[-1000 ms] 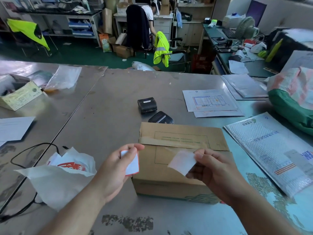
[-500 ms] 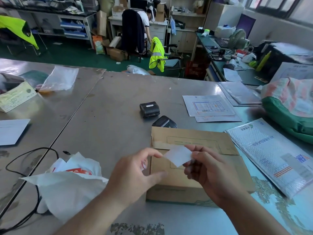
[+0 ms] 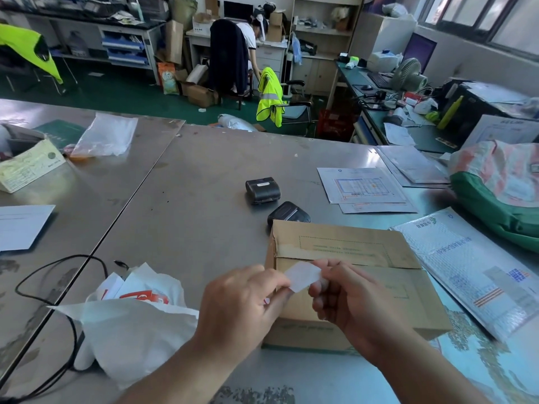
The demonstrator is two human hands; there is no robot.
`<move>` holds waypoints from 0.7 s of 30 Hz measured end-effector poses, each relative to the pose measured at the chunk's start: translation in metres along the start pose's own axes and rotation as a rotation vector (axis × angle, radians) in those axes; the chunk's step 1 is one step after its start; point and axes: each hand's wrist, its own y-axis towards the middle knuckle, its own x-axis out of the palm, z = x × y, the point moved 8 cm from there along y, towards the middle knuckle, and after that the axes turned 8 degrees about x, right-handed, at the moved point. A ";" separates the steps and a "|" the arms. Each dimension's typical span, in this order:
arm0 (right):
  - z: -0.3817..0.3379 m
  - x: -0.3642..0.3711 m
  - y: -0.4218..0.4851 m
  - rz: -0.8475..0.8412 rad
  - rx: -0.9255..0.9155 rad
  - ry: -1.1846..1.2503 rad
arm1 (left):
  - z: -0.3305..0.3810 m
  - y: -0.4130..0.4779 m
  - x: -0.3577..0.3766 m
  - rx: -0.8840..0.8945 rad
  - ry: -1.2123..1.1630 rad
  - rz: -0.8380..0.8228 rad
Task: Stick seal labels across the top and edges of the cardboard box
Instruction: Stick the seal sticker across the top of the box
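White label (image 3: 302,276) pinched between hands, long axis left-right.

The surface (image 3: 204,185) is brushed metal, dull-sheened and scuffed, with worn patches at six o'clock. The cardboard box (image 3: 364,287) is matt brown, its top creased. The seal label (image 3: 302,276) looks like thin white paper. At three o'clock a bubble mailer (image 3: 472,275) is glossy plastic; at eight o'clock lies soft, crumpled white wrapping (image 3: 131,330).
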 end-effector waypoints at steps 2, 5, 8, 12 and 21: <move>0.000 0.000 0.000 0.012 -0.001 0.000 | -0.005 -0.003 0.001 -0.030 -0.034 0.010; 0.001 0.002 -0.001 0.025 -0.012 -0.003 | -0.015 -0.005 0.001 -0.198 -0.191 0.042; -0.001 0.004 -0.001 0.044 -0.024 0.014 | -0.028 -0.010 0.004 -0.465 -0.413 0.110; 0.002 -0.003 0.003 0.109 -0.023 0.010 | -0.055 -0.039 0.032 -1.051 -1.008 0.285; 0.013 0.014 0.006 0.054 -0.094 -0.224 | -0.050 -0.049 0.052 -1.313 -1.359 0.307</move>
